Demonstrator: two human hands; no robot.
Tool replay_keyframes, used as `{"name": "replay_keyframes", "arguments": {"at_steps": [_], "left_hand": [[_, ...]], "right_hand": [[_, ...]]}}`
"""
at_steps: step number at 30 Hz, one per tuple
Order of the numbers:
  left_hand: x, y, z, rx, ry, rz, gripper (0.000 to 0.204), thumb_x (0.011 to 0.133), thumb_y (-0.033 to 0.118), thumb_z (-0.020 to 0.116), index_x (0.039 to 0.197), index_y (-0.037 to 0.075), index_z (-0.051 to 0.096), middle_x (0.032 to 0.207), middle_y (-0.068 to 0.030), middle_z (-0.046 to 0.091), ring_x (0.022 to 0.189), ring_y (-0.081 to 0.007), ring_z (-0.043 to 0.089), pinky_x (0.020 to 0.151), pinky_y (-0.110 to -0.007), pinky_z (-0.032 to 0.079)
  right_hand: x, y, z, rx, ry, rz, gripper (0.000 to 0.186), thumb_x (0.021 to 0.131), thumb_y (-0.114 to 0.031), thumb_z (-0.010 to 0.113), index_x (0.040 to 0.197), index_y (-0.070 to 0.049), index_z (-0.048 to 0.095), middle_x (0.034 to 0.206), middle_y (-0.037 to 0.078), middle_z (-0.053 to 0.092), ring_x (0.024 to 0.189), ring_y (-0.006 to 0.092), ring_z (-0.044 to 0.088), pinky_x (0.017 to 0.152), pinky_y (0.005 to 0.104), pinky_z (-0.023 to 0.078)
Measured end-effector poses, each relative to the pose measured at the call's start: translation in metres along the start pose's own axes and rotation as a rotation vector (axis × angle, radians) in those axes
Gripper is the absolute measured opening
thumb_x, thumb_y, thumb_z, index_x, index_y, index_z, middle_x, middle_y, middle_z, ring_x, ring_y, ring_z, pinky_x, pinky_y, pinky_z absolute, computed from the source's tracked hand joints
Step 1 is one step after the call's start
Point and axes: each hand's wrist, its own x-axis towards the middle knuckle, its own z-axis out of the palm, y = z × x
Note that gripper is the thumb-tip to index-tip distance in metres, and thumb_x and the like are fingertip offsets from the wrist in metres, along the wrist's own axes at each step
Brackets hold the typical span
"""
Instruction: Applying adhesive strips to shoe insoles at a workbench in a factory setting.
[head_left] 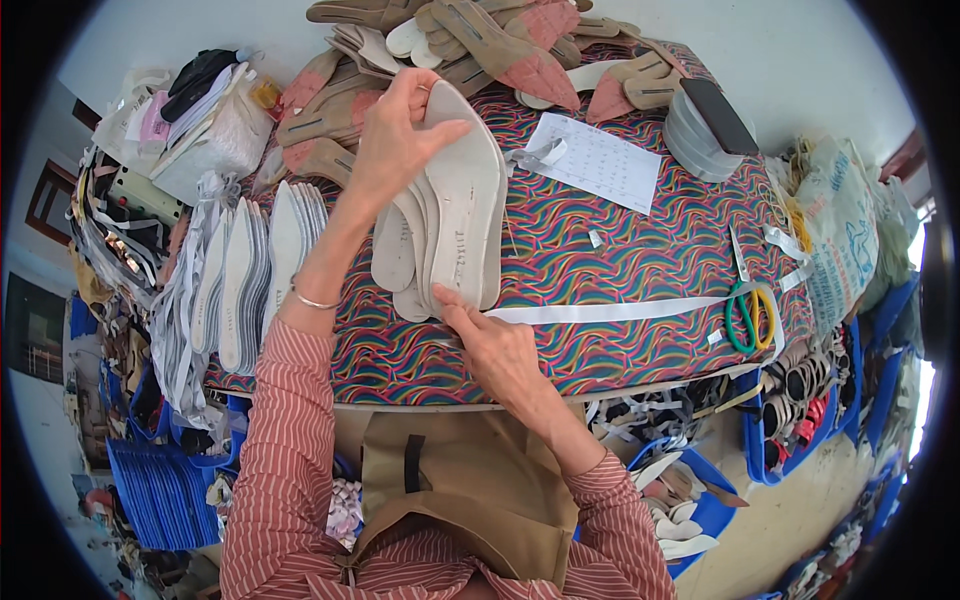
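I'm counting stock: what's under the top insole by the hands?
More insoles poke out at its left, patterned cloth around them. Their covered parts and full count cannot be seen.

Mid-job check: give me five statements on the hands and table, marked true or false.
1. The left hand holds the pale insoles near their upper end. True.
2. The right hand grips the scissors. False: it touches the insoles' lower end; the scissors lie apart from it.
3. A white strip runs from the right hand toward the scissors. True.
4. The paper sheet lies left of the held insoles. False: it lies to their right.
5. A dark flat object rests on a clear container. True.
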Motion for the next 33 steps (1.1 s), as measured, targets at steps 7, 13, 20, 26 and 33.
{"name": "replay_keyframes", "arguments": {"at_steps": [7, 13, 20, 26, 33], "left_hand": [[0.014, 0.022, -0.053, -0.17, -0.429, -0.333, 0.03, 0.076, 0.012, 0.075, 0.104, 0.003, 0.068, 0.091, -0.0041, 0.07, 0.072, -0.0112, 0.061, 0.068, -0.021, 0.049], [0.0, 0.019, -0.069, -0.363, -0.527, -0.263, 0.022, 0.078, 0.013, 0.071, 0.099, 0.004, 0.072, 0.099, -0.0067, 0.069, 0.087, -0.0147, 0.061, 0.084, -0.026, 0.047], [-0.024, 0.04, -0.06, -0.469, -0.53, -0.208, 0.026, 0.076, 0.006, 0.071, 0.102, 0.002, 0.069, 0.096, -0.0074, 0.069, 0.085, -0.0139, 0.061, 0.083, -0.025, 0.048], [-0.076, 0.053, -0.037, -0.47, -0.174, -0.236, 0.027, 0.069, -0.006, 0.075, 0.091, 0.004, 0.064, 0.09, -0.0079, 0.067, 0.082, -0.0134, 0.06, 0.08, -0.024, 0.047], [-0.069, 0.073, -0.02, -0.519, -0.065, 0.081, 0.029, 0.067, -0.008, 0.077, 0.087, 0.005, 0.062, 0.087, -0.0061, 0.063, 0.079, -0.0135, 0.058, 0.076, -0.025, 0.047]], "right_hand": [[-0.003, -0.001, 0.005, 0.036, 0.074, -0.112, 0.022, 0.08, -0.002, 0.059, 0.1, -0.007, 0.051, 0.136, -0.007, 0.059, 0.049, 0.0153, 0.054, 0.045, 0.0277, 0.044], [-0.007, -0.009, 0.005, -0.02, 0.043, -0.133, 0.024, 0.079, -0.002, 0.061, 0.1, -0.008, 0.051, 0.135, -0.007, 0.06, 0.05, 0.0148, 0.055, 0.044, 0.027, 0.044], [-0.014, -0.007, -0.012, 0.398, 0.065, 0.015, 0.023, 0.077, 0.006, 0.064, 0.097, -0.005, 0.058, 0.111, -0.006, 0.071, 0.055, 0.0147, 0.053, 0.051, 0.0239, 0.042], [0.032, -0.003, -0.095, 0.986, 0.388, 0.483, 0.009, 0.094, -0.007, 0.055, 0.099, -0.003, 0.062, 0.082, 0.002, 0.065, 0.057, 0.0018, 0.039, 0.05, 0.017, 0.032], [0.094, 0.014, -0.09, 1.332, 0.342, 0.27, 0.01, 0.095, -0.004, 0.052, 0.099, -0.005, 0.061, 0.09, 0.006, 0.067, 0.052, 0.0033, 0.035, 0.046, 0.0191, 0.03]]}}
